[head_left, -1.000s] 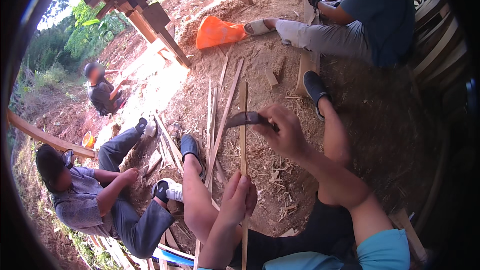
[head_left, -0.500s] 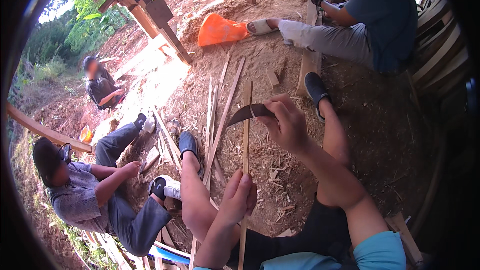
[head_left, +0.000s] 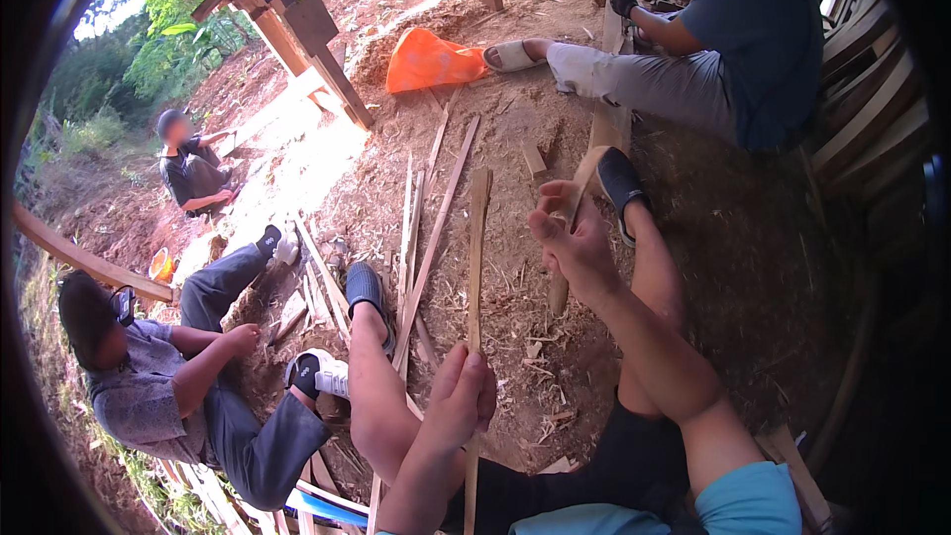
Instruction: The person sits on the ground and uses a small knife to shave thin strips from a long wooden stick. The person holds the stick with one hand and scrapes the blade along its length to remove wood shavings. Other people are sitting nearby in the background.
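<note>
My left hand [head_left: 459, 393] is closed round a long thin wooden strip [head_left: 477, 267], which stands nearly upright and runs down past my lap. To its right, my right hand [head_left: 580, 243] holds a knife [head_left: 586, 176], gripped loosely with some fingers partly stretched. The blade points up and away, catching the light, and the handle end shows below the hand. A gap separates the knife from the strip. My fingers hide the middle of the knife.
Several wooden strips [head_left: 436, 228] lie on the dirt beside my left shoe [head_left: 365, 289]. A seated person [head_left: 178, 376] is close on the left, another [head_left: 743, 50] at the far right, a third [head_left: 188, 173] farther back. An orange bag [head_left: 426, 61] lies near timber posts [head_left: 337, 84].
My right hand has moved right and nearer, taking the knife off the strip and turning its blade upward. The left hand keeps its hold. The person farther back has shifted their arms.
</note>
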Available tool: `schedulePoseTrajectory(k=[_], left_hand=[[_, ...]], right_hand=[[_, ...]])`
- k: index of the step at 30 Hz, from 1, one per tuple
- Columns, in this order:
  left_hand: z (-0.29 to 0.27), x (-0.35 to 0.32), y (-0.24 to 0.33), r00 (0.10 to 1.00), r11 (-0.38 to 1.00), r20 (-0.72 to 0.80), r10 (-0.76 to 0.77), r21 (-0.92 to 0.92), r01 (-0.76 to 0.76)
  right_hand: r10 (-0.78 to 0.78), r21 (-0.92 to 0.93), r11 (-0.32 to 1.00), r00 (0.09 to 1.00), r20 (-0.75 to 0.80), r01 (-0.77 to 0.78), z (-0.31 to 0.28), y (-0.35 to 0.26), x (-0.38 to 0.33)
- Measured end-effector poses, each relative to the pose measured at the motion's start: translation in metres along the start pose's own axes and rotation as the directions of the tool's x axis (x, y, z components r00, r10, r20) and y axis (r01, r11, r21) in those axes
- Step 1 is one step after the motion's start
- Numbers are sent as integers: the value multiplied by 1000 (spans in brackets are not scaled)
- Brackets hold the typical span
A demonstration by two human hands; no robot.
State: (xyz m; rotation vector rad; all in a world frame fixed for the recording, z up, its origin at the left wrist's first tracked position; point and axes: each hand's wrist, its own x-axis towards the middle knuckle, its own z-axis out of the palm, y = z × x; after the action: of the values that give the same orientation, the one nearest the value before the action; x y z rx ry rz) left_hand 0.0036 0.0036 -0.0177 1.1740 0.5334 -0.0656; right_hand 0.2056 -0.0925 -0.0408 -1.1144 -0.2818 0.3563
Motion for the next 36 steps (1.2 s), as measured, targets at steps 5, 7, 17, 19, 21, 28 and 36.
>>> schedulePoseTrajectory(k=[5,7,17,19,21,28,36], left_hand=[[17,5,-1,999,997,-43,13,79,-9],[18,7,-6,996,986,-65,64,156,-53],[23,14,-18,940,722,-152,306,680,-126],[27,12,-12,925,650,-149,350,749,-126],[31,11,-7,920,612,-150,362,783,-113],[37,17,-13,930,648,-141,338,752,-122],[-6,33,-3,940,747,-198,278,660,-82]], right_hand=[[97,-65,994,987,126,-89,6,-6,-2],[97,-90,992,989,112,-87,2,-4,3],[100,-135,987,993,63,-90,-4,-3,8],[124,-127,985,991,54,-116,-6,-3,7],[143,-131,982,989,41,-136,-6,-5,6],[86,-197,978,995,57,-74,-21,-2,12],[-126,-517,832,977,174,199,-2,22,5]])
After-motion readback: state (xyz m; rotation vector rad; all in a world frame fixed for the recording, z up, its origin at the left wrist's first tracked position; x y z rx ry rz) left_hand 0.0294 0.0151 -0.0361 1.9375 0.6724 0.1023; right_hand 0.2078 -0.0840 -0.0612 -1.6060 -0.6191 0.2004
